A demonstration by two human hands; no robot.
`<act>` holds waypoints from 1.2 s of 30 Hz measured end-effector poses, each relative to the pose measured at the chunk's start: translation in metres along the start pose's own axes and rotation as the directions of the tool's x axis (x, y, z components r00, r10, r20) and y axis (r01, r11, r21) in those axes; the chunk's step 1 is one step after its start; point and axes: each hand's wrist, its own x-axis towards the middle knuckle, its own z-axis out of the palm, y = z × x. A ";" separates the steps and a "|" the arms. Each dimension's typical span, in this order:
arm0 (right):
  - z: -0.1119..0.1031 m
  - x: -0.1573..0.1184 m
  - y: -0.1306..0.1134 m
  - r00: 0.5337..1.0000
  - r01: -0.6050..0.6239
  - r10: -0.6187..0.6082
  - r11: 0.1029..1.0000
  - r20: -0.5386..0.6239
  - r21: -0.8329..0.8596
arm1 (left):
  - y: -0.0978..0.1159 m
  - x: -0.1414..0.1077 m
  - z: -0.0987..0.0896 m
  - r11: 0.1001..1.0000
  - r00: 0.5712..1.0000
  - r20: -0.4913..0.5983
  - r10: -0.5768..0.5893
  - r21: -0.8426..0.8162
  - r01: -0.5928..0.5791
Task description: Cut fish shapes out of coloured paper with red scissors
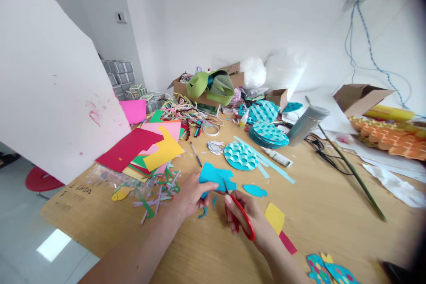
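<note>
My left hand point(195, 195) pinches a piece of blue paper point(213, 175) by its left side, just above the table. Red-handled scissors point(244, 217) are in my right hand point(244, 213), and their blades lie against the right part of the paper. Small blue offcuts point(202, 212) rest under my hands. To the right of the paper lies a blue fish cutout point(254, 190). A drawn fish on white paper point(215, 147) and a round turquoise piece with wavy relief point(241, 156) are a little farther back. A pen point(196, 154) lies behind my left hand.
Coloured paper sheets point(126, 148) and thin strips point(159, 197) cover the table's left. A glue bottle point(277, 157), a grey cylinder point(308, 125) and a long stick point(356, 173) stand or lie at right. Painted fish cutouts point(333, 270) sit at the front right. A cardboard box point(181, 88) is behind.
</note>
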 end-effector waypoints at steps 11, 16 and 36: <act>-0.002 0.002 0.005 1.000 -0.010 0.010 1.000 -0.019 0.003 | -0.002 0.001 -0.002 0.999 0.998 0.055 0.040 -0.014 -0.040; -0.003 0.002 0.006 1.000 -0.009 0.009 1.000 -0.001 -0.022 | -0.006 0.003 -0.004 0.999 0.998 0.045 0.042 -0.016 -0.041; 0.000 0.002 0.005 1.000 0.009 -0.009 1.000 0.004 -0.007 | -0.002 0.001 -0.002 1.000 0.998 0.058 0.005 -0.003 -0.004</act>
